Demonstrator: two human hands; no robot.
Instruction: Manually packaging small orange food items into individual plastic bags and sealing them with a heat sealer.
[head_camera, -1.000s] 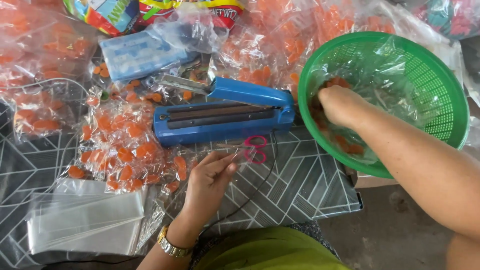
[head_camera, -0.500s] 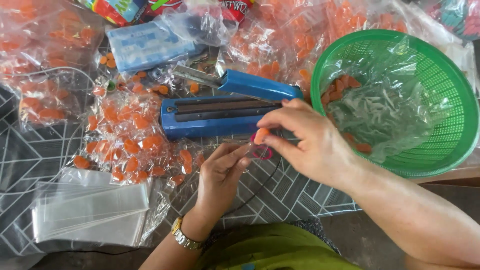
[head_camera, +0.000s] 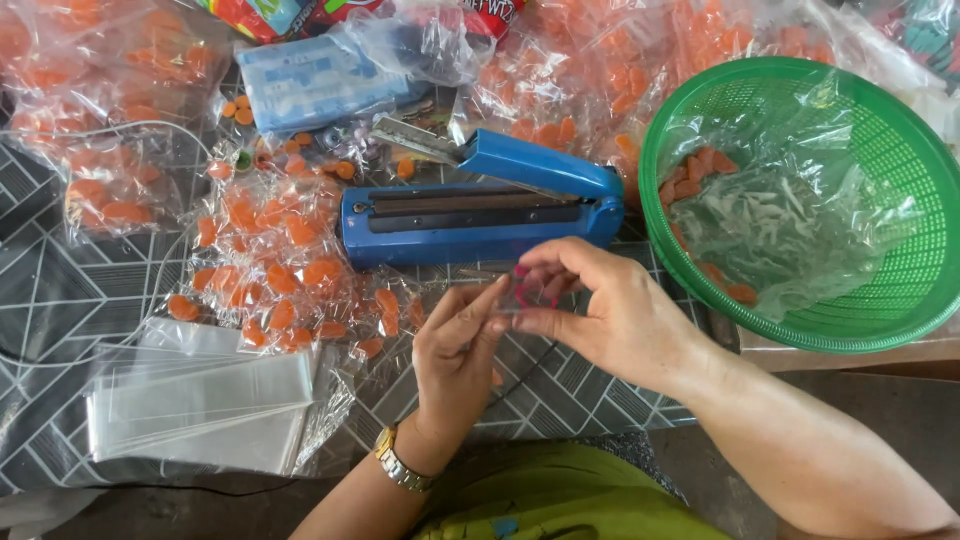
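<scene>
While both hands (head_camera: 540, 320) pinch together, green basket (head_camera: 900, 200) holds a plastic bag (head_camera: 790, 220), orange sweets (head_camera: 700, 165) inside

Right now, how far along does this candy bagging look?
Done: many sealed clear packets of orange candies lie around the blue heat sealer. In hand: the left hand and right hand meet over a small clear bag, hard to make out. Left: loose orange candies in the green basket and a stack of empty bags.

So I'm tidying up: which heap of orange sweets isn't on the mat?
The sweets in the green basket, loose in its clear liner; the others lie bagged on the mat.
</scene>
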